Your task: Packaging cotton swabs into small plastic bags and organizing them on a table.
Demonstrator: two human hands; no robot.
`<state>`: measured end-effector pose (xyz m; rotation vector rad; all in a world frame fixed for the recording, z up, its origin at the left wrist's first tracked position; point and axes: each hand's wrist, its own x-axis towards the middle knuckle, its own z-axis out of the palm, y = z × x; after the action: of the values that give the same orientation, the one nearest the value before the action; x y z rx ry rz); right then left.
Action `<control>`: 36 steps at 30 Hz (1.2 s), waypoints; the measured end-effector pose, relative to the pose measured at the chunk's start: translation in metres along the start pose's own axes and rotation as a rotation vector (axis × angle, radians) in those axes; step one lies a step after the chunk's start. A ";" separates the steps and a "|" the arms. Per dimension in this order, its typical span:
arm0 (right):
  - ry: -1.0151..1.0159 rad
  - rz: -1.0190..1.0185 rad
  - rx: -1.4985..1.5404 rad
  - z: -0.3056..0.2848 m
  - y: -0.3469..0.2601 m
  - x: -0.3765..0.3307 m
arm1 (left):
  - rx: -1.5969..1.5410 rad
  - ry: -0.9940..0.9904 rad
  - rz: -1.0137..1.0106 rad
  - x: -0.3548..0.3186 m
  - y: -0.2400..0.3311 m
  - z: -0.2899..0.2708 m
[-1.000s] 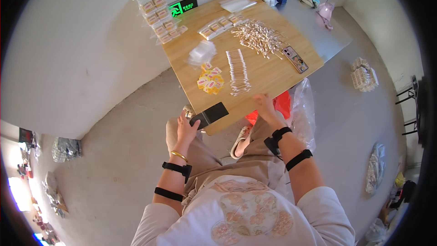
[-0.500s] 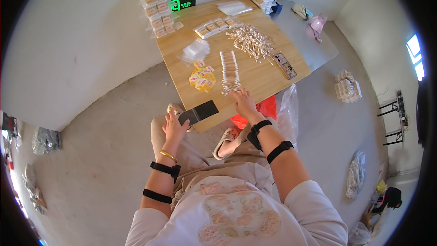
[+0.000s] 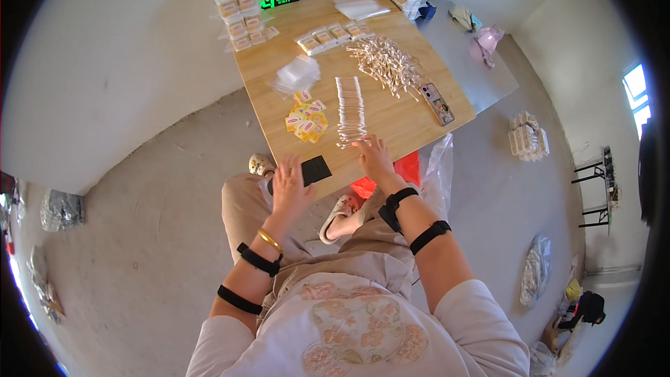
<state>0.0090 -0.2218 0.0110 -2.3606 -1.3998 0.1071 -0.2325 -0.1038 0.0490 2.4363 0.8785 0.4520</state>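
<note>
Head view. The person sits at the near edge of a wooden table (image 3: 412, 122), both forearms entering from below, each with 2 black bands; the left wrist also carries a gold bangle (image 3: 269, 240).

Left hand (image 3: 289, 187): fingers spread and open, palm down, gripping nothing. Its fingertips lie at the near table edge, touching or just beside a flat black card (image 3: 315, 169), which sits just to the right of the fingers. Whether the fingers press on the card cannot be told.

Right hand (image 3: 375, 156): open, fingers extended flat toward the table top, holding nothing that shows. Its fingertips reach the near end of a row of cotton swabs (image 3: 350, 109), which runs straight away from the hand. Contact with the swabs looks likely but is not certain.

Beyond and to the left of the right hand lies a small heap of yellow packets (image 3: 306, 120). Farther out from those sits a stack of clear plastic bags (image 3: 296, 72). Beyond and to the right of the right hand is a loose pile of cotton swabs (image 3: 387, 63), and just beside that pile, nearer the right table edge, a phone (image 3: 437, 103) lies face up.

At the far side of the table stand small filled boxes (image 3: 329, 33) in a row, with more boxes stacked at the far left corner (image 3: 237, 1).

Below the right hand, under the table edge, a red bag (image 3: 405, 167) shows, and a sandalled foot (image 3: 338, 211) rests on the concrete floor (image 3: 139, 223).
</note>
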 end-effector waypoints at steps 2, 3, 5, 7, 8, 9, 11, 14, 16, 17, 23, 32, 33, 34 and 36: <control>-0.003 -0.001 0.029 -0.002 0.000 0.000 | -0.069 -0.069 0.020 0.010 0.008 0.010; -0.002 -0.004 0.056 -0.003 0.000 -0.001 | -0.140 -0.134 0.043 0.015 0.012 0.014; 0.009 -0.009 0.072 -0.005 0.001 -0.001 | -0.134 -0.143 0.066 0.025 0.015 0.029; 0.022 -0.013 0.086 -0.005 0.003 0.000 | -0.115 -0.177 0.098 0.037 0.017 0.045; 0.035 -0.010 0.106 -0.004 0.006 0.000 | -0.116 -0.181 0.097 0.042 0.019 0.053; 0.049 -0.009 0.126 -0.003 0.009 0.001 | -0.098 -0.163 0.121 0.048 0.021 0.062; 0.061 -0.013 0.132 -0.004 0.011 0.004 | -0.080 -0.152 0.142 0.056 0.025 0.071; 0.094 -0.037 0.151 -0.005 0.014 0.008 | 0.029 -0.127 0.204 0.062 0.030 0.079; 0.111 -0.055 0.167 -0.004 0.014 0.010 | 0.063 -0.182 0.162 0.064 0.033 0.081; 0.103 -0.049 0.166 -0.004 0.013 0.012 | 0.064 -0.187 0.160 0.064 0.034 0.081; 0.068 -0.079 0.131 -0.003 0.007 0.024 | 0.147 -0.226 0.147 0.060 0.035 0.084; 0.041 -0.102 0.065 -0.008 0.003 0.030 | 0.140 -0.227 0.168 0.059 0.032 0.083; 0.036 -0.101 0.060 -0.009 0.003 0.030 | 0.130 -0.231 0.168 0.059 0.033 0.082; 0.036 -0.101 0.060 -0.009 0.002 0.030 | 0.120 -0.234 0.166 0.058 0.033 0.082; 0.034 -0.110 0.057 -0.011 0.000 0.031 | 0.108 -0.231 0.170 0.058 0.032 0.081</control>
<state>0.0276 -0.1982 0.0250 -2.2247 -1.4869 0.0747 -0.1366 -0.1149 0.0091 2.6095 0.6160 0.1800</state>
